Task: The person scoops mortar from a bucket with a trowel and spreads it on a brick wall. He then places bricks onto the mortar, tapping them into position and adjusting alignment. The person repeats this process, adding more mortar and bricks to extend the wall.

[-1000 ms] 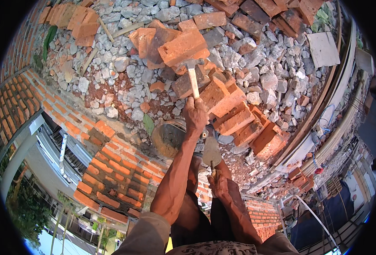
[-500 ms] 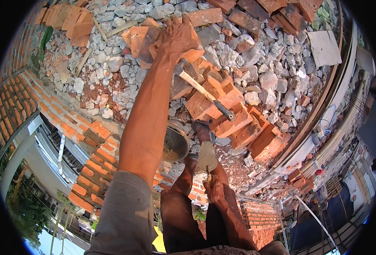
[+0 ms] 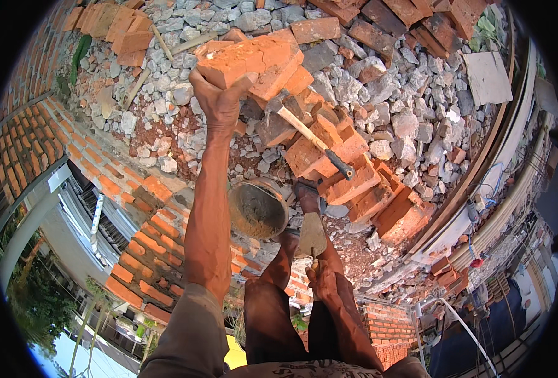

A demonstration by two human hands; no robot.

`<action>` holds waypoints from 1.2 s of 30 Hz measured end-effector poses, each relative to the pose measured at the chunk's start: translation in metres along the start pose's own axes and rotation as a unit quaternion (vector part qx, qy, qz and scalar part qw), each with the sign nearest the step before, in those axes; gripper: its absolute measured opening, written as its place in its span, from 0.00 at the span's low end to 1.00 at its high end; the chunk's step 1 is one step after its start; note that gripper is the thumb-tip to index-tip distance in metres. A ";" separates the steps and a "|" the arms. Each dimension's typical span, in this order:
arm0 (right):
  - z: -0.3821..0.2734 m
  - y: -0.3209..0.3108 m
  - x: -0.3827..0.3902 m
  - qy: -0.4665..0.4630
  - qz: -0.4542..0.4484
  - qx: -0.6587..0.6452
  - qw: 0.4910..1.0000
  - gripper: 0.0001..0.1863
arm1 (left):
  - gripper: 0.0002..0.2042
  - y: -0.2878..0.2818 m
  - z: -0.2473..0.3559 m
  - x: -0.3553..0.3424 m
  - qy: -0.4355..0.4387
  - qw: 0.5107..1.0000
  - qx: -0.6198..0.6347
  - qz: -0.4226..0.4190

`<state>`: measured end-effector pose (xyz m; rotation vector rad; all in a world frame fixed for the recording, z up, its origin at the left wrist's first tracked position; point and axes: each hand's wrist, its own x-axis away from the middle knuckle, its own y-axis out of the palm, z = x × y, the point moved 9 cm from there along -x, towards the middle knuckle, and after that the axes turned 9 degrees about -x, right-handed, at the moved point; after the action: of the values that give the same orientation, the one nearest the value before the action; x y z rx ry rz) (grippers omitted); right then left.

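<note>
Presently, item one: left hand (image 3: 219, 104), upper centre of the frame, arm fully extended, grip wrapped round the end of a red clay brick (image 3: 254, 60) with thumb over its near face; the brick is lifted clear of the brick pile (image 3: 348, 164) just right of it. Item two: right hand (image 3: 323, 283), lower centre, grip pressed together on the handle of a pointed masonry trowel (image 3: 310, 236), blade directed up the frame. Item three: round mortar pan (image 3: 257, 208), centre, between the two forearms, just left of the trowel. Item four: brick hammer (image 3: 307, 135), wooden handle with dark end, lying untouched on the pile. Item five: grey stone rubble (image 3: 411, 120), upper right. Item six: laid brick wall course (image 3: 159, 246), lower left, at a drop's edge. Handling note, as judgement: the brick looks heavy for one hand at full reach, so a firm hold near its middle and a level carry would suit, keeping it clear of the trowel blade.
</note>
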<state>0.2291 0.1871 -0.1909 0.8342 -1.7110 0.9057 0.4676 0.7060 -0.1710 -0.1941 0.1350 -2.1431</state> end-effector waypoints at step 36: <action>-0.451 -0.113 0.403 -0.572 0.088 0.250 0.776 0.23 | 0.24 -0.234 0.344 0.273 -0.150 0.901 0.325 0.246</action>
<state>0.4137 0.4770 0.3195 1.8725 -2.6502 1.0826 0.1945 0.5981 0.2303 -0.0807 -0.6440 -1.5249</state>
